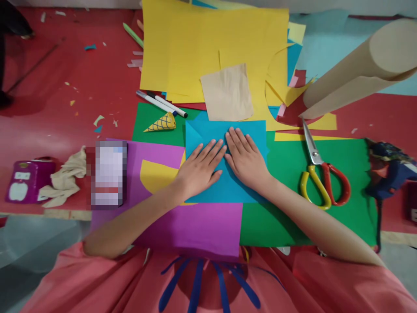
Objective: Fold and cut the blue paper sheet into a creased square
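A blue sheet of paper (208,130) lies flat in front of me, over green, purple and yellow paper. On its left half rests my left hand (200,167), palm down with the fingers extended. My right hand (246,161) lies flat on its right half, fingers pointing away from me. Neither hand grips anything. A square of brown paper (226,93) lies just beyond the blue sheet. Left of it is a small yellow paper cone (161,123) with dark crossed lines. Scissors (314,156) with one yellow and one red handle lie to the right of my right arm.
Yellow sheets (182,48) cover the far middle. A brown paper roll (358,65) stands tilted at back right, a glue gun (391,174) at right. Pens (163,104) lie near the cone. A phone (109,174), crumpled cloth (67,176) and purple box (31,180) sit left.
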### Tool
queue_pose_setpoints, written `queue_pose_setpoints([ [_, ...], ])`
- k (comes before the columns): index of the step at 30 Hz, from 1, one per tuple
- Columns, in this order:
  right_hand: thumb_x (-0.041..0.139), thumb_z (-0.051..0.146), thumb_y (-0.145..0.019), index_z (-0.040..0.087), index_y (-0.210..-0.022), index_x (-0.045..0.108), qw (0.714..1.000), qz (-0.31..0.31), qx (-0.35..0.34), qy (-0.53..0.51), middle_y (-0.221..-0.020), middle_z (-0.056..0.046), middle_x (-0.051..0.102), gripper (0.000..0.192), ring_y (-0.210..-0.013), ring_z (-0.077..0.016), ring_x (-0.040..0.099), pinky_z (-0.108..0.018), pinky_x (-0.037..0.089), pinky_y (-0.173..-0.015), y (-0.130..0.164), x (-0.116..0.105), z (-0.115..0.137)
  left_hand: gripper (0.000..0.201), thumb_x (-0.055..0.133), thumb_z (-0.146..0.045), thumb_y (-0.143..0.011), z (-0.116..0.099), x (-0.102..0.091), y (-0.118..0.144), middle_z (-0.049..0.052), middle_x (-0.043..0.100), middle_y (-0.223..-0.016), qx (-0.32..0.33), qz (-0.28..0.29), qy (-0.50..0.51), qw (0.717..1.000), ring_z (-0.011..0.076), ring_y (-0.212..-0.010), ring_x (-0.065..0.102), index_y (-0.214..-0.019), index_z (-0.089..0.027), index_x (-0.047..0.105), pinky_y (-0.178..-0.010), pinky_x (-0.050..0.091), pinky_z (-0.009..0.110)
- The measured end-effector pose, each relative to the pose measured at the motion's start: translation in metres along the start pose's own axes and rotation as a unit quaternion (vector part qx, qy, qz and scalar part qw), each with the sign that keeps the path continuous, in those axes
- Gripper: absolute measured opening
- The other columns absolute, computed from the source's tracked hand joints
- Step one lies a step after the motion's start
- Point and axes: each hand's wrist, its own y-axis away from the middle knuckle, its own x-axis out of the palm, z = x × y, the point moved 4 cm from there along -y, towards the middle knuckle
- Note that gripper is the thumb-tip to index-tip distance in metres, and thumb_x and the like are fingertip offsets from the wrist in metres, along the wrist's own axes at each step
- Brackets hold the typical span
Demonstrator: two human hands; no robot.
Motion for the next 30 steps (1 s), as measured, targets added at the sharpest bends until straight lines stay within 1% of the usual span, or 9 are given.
queue_pose_setpoints([
  [4, 0.035, 0.037, -0.098, 0.010, -0.150, 0.032, 1.000, -0.012, 0.010, 0.015, -0.158, -0.015, 0.027, 0.059, -0.148, -0.0283, 0.020, -0.051, 0.019, -0.120, -0.007, 0.000, -0.001, 0.056, 0.033, -0.031, -0.099, 0.005, -0.002, -0.009, 0.015, 0.025, -0.158, -0.019, -0.006, 0.003, 1.000, 0.0289, -0.147, 0.023, -0.150, -0.009, 0.029, -0.118, 0.022, 0.049],
  [8, 0.036, 0.046, -0.098, 0.009, -0.150, 0.031, 0.999, -0.007, 0.016, 0.045, -0.159, -0.015, 0.025, 0.064, -0.149, -0.0295, 0.017, -0.049, 0.015, -0.121, -0.004, -0.001, -0.003, 0.058, 0.032, -0.034, -0.100, 0.026, -0.006, -0.020, 0.016, 0.021, -0.160, -0.071, -0.010, 0.017, 0.997, 0.0298, -0.148, 0.018, -0.152, -0.008, 0.025, -0.119, 0.020, 0.049],
  [13, 0.032, 0.059, -0.096, 0.004, -0.151, 0.027, 0.996, -0.019, 0.056, 0.065, -0.159, -0.020, 0.024, 0.078, -0.149, -0.0315, 0.017, -0.051, 0.015, -0.120, 0.003, -0.010, -0.027, 0.068, 0.030, -0.042, -0.099, 0.046, -0.012, -0.022, 0.019, 0.012, -0.161, -0.120, 0.010, 0.016, 0.993, 0.0288, -0.150, 0.009, -0.152, -0.002, 0.016, -0.122, 0.011, 0.047],
  [16, 0.031, 0.060, -0.095, 0.001, -0.151, 0.024, 0.993, -0.017, 0.089, 0.077, -0.159, -0.022, 0.021, 0.082, -0.149, -0.0328, 0.015, -0.051, 0.015, -0.120, 0.005, -0.013, -0.042, 0.071, 0.031, -0.045, -0.099, 0.051, -0.013, -0.019, 0.020, 0.010, -0.161, -0.135, 0.016, 0.005, 0.991, 0.0291, -0.150, 0.007, -0.152, -0.001, 0.014, -0.122, 0.009, 0.047],
  [19, 0.034, 0.058, -0.096, -0.001, -0.151, 0.022, 0.991, -0.013, 0.106, 0.087, -0.159, -0.024, 0.018, 0.082, -0.149, -0.0332, 0.013, -0.051, 0.013, -0.120, 0.008, -0.016, -0.044, 0.070, 0.032, -0.044, -0.099, 0.051, -0.013, -0.016, 0.021, 0.011, -0.160, -0.136, 0.004, -0.002, 0.991, 0.0300, -0.150, 0.008, -0.153, -0.002, 0.014, -0.121, 0.008, 0.049],
  [22, 0.035, 0.050, -0.098, -0.001, -0.151, 0.024, 0.992, -0.025, 0.079, 0.093, -0.159, -0.023, 0.019, 0.074, -0.150, -0.0320, 0.010, -0.050, 0.014, -0.120, 0.019, -0.026, -0.027, 0.065, 0.034, -0.043, -0.099, 0.045, -0.019, -0.009, 0.018, 0.010, -0.161, -0.105, -0.019, -0.004, 0.994, 0.0316, -0.150, 0.008, -0.154, -0.011, 0.019, -0.120, 0.009, 0.052],
  [24, 0.037, 0.046, -0.099, 0.005, -0.151, 0.028, 0.996, -0.016, 0.006, 0.084, -0.160, -0.019, 0.020, 0.067, -0.150, -0.0290, 0.010, -0.047, 0.019, -0.120, 0.034, -0.034, -0.006, 0.066, 0.037, -0.046, -0.098, 0.035, -0.026, 0.000, 0.016, 0.011, -0.162, -0.051, -0.028, 0.008, 0.998, 0.0309, -0.150, 0.008, -0.154, -0.016, 0.018, -0.120, 0.013, 0.051],
  [27, 0.043, 0.056, -0.094, 0.013, -0.149, 0.034, 0.993, 0.051, -0.092, 0.057, -0.159, -0.015, 0.026, 0.071, -0.150, -0.0294, 0.013, -0.047, 0.026, -0.118, 0.063, -0.039, 0.021, 0.078, 0.045, -0.052, -0.094, 0.018, -0.037, 0.020, 0.017, 0.014, -0.161, 0.012, -0.028, 0.034, 0.999, 0.0290, -0.150, 0.011, -0.155, -0.015, 0.013, -0.119, 0.019, 0.047],
  [30, 0.053, 0.060, -0.087, 0.016, -0.151, 0.033, 0.988, 0.099, -0.107, 0.048, -0.159, -0.016, 0.024, 0.080, -0.149, -0.0353, 0.013, -0.054, 0.027, -0.116, 0.083, -0.036, 0.030, 0.090, 0.054, -0.060, -0.087, 0.001, -0.038, 0.042, 0.018, 0.021, -0.159, 0.053, 0.020, 0.045, 0.997, 0.0302, -0.149, 0.017, -0.154, -0.014, 0.015, -0.118, 0.022, 0.047],
])
